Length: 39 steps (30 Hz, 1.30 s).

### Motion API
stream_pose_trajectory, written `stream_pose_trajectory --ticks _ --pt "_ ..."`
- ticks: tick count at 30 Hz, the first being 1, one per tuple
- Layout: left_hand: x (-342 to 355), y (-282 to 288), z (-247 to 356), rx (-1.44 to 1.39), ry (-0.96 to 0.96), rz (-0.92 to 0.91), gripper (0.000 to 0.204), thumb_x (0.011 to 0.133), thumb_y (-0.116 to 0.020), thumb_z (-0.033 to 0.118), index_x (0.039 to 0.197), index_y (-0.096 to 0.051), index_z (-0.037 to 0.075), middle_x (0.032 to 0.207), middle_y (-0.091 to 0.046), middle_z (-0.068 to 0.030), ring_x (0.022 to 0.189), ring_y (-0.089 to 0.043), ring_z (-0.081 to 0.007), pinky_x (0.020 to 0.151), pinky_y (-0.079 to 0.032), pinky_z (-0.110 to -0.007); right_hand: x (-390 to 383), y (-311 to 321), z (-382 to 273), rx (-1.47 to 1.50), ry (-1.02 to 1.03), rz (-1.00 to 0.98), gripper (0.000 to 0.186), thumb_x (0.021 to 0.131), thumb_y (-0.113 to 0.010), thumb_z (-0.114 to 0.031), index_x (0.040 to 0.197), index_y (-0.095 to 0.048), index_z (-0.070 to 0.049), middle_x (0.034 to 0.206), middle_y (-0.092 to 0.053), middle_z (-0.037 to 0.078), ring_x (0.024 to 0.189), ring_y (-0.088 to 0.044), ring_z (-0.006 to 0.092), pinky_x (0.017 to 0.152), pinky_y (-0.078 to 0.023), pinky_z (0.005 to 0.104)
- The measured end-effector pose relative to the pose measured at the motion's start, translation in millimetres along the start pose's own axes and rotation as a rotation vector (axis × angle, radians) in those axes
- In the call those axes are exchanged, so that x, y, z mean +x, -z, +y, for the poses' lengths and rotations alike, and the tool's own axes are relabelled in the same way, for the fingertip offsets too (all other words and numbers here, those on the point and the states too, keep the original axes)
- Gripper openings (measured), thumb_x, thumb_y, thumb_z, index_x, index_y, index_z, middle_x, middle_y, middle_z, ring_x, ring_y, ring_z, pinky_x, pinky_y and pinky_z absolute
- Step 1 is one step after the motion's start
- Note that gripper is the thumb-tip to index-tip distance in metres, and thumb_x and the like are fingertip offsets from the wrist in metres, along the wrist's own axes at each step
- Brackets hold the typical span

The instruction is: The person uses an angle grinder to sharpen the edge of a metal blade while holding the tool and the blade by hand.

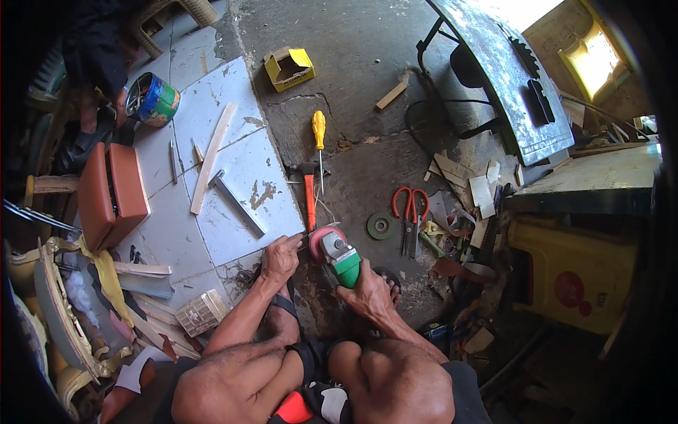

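Observation:
My right hand is wrapped round the green body of an angle grinder, whose pinkish-red disc points away from me. Just left of the disc is my left hand, its fingers pinched together. What they hold is too small to make out, and its tip comes close to the disc's edge. Beyond the disc lies a hammer with an orange-red handle, beside a yellow-handled screwdriver. Right of the grinder, a loose green abrasive disc and red-handled scissors rest on the floor.
On the pale tiles at left lie a metal hammer and a wooden strip. A paint can and brown padded piece stand farther left, near another person's foot. A saw table occupies the far right; scraps lie below it.

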<state>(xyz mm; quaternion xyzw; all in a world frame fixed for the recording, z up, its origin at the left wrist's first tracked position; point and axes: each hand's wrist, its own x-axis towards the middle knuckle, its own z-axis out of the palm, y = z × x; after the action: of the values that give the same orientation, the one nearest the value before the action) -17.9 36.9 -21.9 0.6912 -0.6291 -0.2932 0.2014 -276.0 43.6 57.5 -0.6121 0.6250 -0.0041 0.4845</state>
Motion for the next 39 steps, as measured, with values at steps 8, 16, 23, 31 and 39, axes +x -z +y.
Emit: stream_pose_trajectory --ticks 8,16,23,31,39 --pt "1 2 1 -0.016 0.003 -0.006 0.032 0.089 -0.064 -0.004 0.117 -0.076 0.001 0.084 -0.068 -0.0208 0.076 -0.07 -0.0366 0.068 -0.055 -0.041 3 10 -7 0.059 -0.083 0.052 0.072 0.077 -0.078 -0.037 0.127 -0.045 0.003 0.104 -0.07 0.037 0.098 -0.068 0.0552 0.087 -0.053 0.0583" --pt "1 2 -1 -0.068 -0.02 0.036 0.031 0.088 -0.063 -0.005 0.116 -0.077 0.001 0.084 -0.069 -0.0215 0.076 -0.071 -0.0373 0.068 -0.056 -0.041 -1 3 -4 0.003 0.009 0.014 0.074 0.078 -0.08 -0.04 0.127 -0.044 0.003 0.103 -0.07 0.036 0.098 -0.068 0.0549 0.086 -0.053 0.0579" --pt "2 1 -1 -0.053 -0.018 0.026 0.029 0.089 -0.062 -0.004 0.115 -0.077 -0.001 0.085 -0.07 -0.0221 0.077 -0.072 -0.0362 0.069 -0.056 -0.041 3 -1 3 0.046 0.047 0.018 0.079 0.079 -0.08 -0.04 0.133 -0.043 0.004 0.099 -0.069 0.038 0.098 -0.069 0.0552 0.086 -0.053 0.0568" --pt "7 11 -7 -0.066 0.008 -0.053 0.028 0.09 -0.064 0.001 0.114 -0.078 0.002 0.084 -0.07 -0.0212 0.073 -0.07 -0.036 0.068 -0.055 -0.042 7 19 -5 0.102 -0.134 0.138 0.063 0.08 -0.076 -0.038 0.122 -0.048 0.001 0.104 -0.07 0.036 0.098 -0.068 0.0551 0.087 -0.053 0.0586" --pt "66 46 -11 0.093 -0.172 -0.322 0.021 0.093 -0.068 0.015 0.11 -0.081 0.015 0.087 -0.07 -0.0195 0.084 -0.071 -0.0368 0.077 -0.056 -0.045 8 42 10 0.089 -0.126 0.302 0.061 0.08 -0.076 -0.036 0.121 -0.049 0.0 0.101 -0.07 0.035 0.097 -0.068 0.0538 0.085 -0.054 0.0578"
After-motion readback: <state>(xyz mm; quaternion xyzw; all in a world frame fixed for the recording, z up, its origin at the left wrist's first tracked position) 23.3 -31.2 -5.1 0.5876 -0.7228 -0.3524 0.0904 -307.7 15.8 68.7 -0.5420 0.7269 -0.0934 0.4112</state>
